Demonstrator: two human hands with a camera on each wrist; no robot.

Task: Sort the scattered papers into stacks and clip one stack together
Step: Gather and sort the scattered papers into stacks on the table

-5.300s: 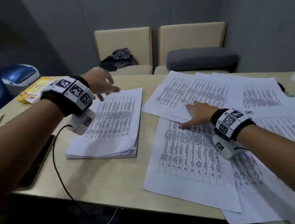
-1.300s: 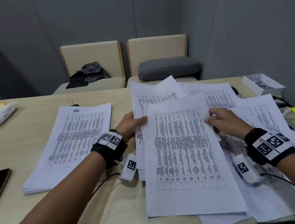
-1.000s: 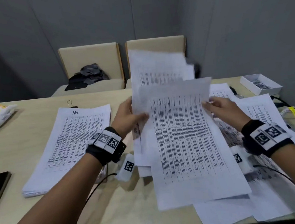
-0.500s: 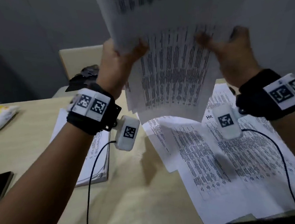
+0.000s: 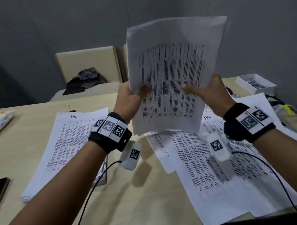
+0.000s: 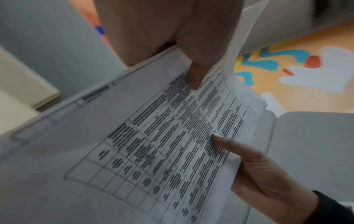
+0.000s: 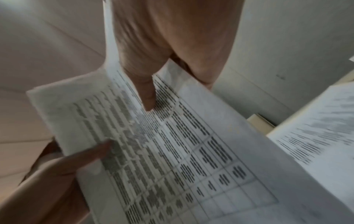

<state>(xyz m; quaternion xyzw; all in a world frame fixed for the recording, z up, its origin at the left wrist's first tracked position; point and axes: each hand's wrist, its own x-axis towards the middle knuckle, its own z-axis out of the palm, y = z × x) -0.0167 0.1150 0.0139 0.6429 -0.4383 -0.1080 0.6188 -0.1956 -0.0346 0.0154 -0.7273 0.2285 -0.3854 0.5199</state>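
Sheaf (image 5: 175, 74): being held upright above the worktop (image 5: 133, 202), lifted off the loose sheets (image 5: 219, 169) a second ago. Left hand (image 5: 130, 99) and right hand (image 5: 208, 93) gripping its side edges, thumbs in front. Likely squaring up. Stack (image 5: 67, 150) lying left; clip (image 5: 68, 108) behind, unused.

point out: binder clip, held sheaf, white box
binder clip (image 5: 68, 108): head view, on its wire handle.
held sheaf (image 5: 173, 75): head view, middle of the printed front sheet.
white box (image 5: 243, 84): head view, on its near rim.
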